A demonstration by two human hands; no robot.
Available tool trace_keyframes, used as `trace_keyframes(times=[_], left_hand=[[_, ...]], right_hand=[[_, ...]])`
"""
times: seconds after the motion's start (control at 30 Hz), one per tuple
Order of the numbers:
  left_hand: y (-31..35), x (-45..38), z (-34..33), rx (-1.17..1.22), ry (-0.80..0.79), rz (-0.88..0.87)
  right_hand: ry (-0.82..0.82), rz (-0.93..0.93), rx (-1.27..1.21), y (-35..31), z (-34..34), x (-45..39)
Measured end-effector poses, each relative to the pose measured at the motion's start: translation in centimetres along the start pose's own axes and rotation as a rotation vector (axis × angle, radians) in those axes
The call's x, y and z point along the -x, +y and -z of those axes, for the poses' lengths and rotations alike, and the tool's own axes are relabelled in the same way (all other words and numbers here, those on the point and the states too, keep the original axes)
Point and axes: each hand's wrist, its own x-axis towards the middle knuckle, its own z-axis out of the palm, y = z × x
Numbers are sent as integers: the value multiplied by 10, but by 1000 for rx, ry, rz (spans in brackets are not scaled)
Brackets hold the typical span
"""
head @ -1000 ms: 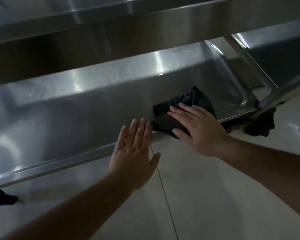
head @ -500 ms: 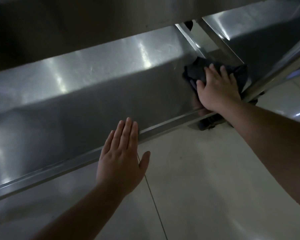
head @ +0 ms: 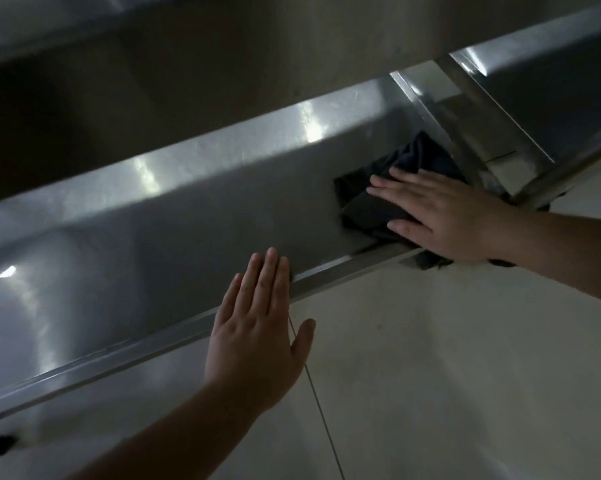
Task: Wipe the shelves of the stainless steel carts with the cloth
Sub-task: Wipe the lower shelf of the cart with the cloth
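Wiping the lower stainless steel cart shelf [head: 153,237] was the step I judged in hand. Left hand [head: 257,337] hovered flat, fingers straight, holding nothing. Right hand [head: 441,213] pressed the dark crumpled cloth [head: 371,199] flat at the shelf's right end. Shelf carried only that. Next: sweep leftward, I reckoned.

Under my flat right hand [head: 454,216] the dark, matt, crumpled cloth [head: 378,202] lay soft against the brushed stainless steel lower shelf [head: 153,244], whose smooth metal threw streaky highlights and showed fine scratches, while the pale tiled floor [head: 430,358] below looked glossy.
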Motion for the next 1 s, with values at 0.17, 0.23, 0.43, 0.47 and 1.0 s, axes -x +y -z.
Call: trace_keyframes(times=[0.17, 0.23, 0.43, 0.47, 1.0], left_hand=[[-1, 0, 0, -3, 29, -22], [-1, -1, -1, -16, 27, -27], [1, -2, -1, -27, 23, -13], [1, -2, 0, -26, 23, -14], [-3, -1, 1, 11, -12, -31]], right_hand=[[230, -458, 7, 51, 22, -71], [264, -621, -43, 62, 34, -112], [236, -503, -63, 18, 35, -165], [224, -406, -81, 0, 33, -166], [207, -641, -64, 50, 25, -114]])
